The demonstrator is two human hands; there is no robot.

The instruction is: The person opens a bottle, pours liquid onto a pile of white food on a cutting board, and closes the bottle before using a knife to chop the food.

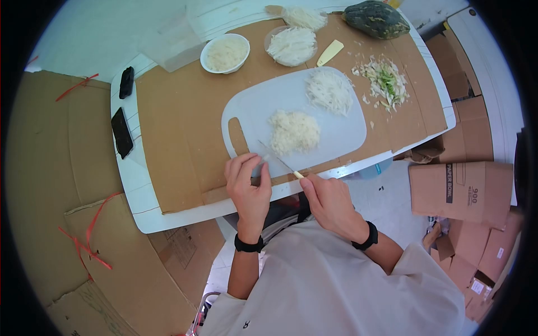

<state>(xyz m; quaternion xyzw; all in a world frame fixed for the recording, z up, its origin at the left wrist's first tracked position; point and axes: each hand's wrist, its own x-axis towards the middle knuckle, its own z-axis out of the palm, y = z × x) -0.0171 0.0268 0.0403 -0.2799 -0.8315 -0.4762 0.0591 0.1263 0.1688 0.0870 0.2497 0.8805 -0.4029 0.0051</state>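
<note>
A knife (284,163) with a pale handle is in my right hand (330,203), its blade pointing up and left over the near edge of the white cutting board (246,106). My left hand (247,185) has its fingers bent round a small pale, translucent piece (260,166) at the board's near left part, beside the blade. Just beyond the knife lies a heap of finely chopped white bits (294,132). Farther back on the board are white shreds (329,91).
A bowl of chopped white food (226,54), a container of shreds (291,46), a yellow peeler-like tool (330,53), peelings (385,83) and a green squash (376,19) stand around the board. Two black objects lie at left. Cardboard boxes (462,193) are stacked at right.
</note>
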